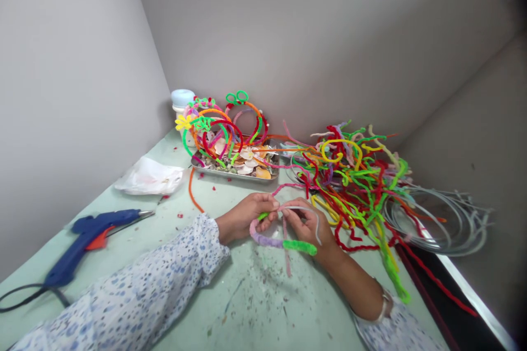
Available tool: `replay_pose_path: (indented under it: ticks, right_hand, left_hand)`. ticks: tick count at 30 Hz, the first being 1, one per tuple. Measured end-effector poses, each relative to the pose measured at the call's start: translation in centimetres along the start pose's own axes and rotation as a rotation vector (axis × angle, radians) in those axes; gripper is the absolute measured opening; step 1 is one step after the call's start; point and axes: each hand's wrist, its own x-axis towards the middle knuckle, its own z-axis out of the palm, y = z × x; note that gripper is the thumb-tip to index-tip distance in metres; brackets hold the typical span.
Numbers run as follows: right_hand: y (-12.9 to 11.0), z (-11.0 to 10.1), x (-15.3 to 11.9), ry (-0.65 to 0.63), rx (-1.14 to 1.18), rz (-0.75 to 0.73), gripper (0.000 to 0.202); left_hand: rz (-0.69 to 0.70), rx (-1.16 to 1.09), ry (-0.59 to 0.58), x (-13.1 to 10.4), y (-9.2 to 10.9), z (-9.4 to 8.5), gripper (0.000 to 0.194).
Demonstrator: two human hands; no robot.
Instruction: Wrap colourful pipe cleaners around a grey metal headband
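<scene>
My left hand is closed in a pinch on a curved hoop, wrapped in green, lilac and pink fuzzy pipe cleaner. From the pinch, a bare, greyish plastic end of the hoop bends away to the right, over my right hand. The right fingers are closed at the bare part, close beside the left fingertips. A pale pink pipe cleaner hangs down from between the hands, behind the green end of the hoop.
A metal tray of shells stands behind, with finished-looking pipe-cleaner hoops on it. Tangled pipe cleaners and coiled clear tubing lie right. Left are a blue glue gun, a plastic bag and a lidded jar.
</scene>
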Motion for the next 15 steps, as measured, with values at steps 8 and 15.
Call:
replay_pose_path:
  ticks: [8,15]
  right_hand:
    - [0.13,0.01,0.0,0.002,0.037,0.005,0.017]
    - [0.04,-0.05,-0.16,-0.005,-0.011,0.021,0.017]
  left_hand:
    - [-0.005,-0.02,-0.013,0.16,-0.16,-0.3,0.013]
    - [-0.015,-0.035,-0.066,-0.08,0.21,-0.16,0.013]
